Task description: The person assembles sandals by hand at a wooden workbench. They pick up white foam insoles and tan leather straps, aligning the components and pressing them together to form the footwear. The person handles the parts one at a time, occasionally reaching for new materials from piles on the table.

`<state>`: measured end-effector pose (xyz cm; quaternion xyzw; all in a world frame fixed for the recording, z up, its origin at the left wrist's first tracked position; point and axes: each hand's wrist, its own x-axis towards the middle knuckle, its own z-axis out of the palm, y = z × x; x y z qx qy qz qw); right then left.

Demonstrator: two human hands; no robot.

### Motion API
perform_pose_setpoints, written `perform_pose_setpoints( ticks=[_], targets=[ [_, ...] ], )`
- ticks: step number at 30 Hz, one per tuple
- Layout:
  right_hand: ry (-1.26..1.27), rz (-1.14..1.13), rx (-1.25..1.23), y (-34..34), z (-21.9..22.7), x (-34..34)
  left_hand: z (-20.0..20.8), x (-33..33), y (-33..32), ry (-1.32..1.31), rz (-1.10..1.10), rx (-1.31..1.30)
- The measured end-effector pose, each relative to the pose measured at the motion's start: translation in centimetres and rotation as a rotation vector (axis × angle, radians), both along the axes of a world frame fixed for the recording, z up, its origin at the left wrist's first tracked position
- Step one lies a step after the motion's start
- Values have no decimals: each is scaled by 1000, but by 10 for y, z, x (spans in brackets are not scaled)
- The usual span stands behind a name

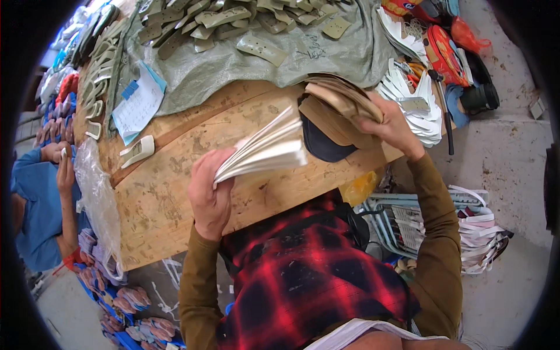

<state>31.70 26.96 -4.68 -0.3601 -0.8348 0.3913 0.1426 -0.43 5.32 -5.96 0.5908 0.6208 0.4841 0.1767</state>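
My left hand (211,186) grips one end of a fanned stack of white strips (265,149), holding it above the wooden table. The free ends of the strips spread toward the upper right. At the table's right side, my right hand (399,125) is closed on the edge of a stack of thin brown pieces (338,96), its thumb on the near side. Under this stack lie a broader brown piece (329,122) and a dark, round-edged flat piece (329,149). A single white curved strap (138,151) rests on the table to the left.
Olive pieces with holes (224,17) are heaped on a grey-green sheet (216,79). White strips (414,111) and a dark-handled tool (448,114) lie on the right. Paper sheets (140,105) and a clear plastic bag (96,186) are leftward. Another person in blue (38,192) sits there.
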Motion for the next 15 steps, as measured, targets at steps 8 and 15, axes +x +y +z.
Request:
perform_pose_setpoints(
  ticks=[8, 15],
  targets=[
    [273, -218, -370, 31, 27, 3, 60, 35, 102, 446, -213, 323],
    [329, -216, -341, 39, 24, 10, -10, 71, 106, 746, -397, 290]
  ],
)
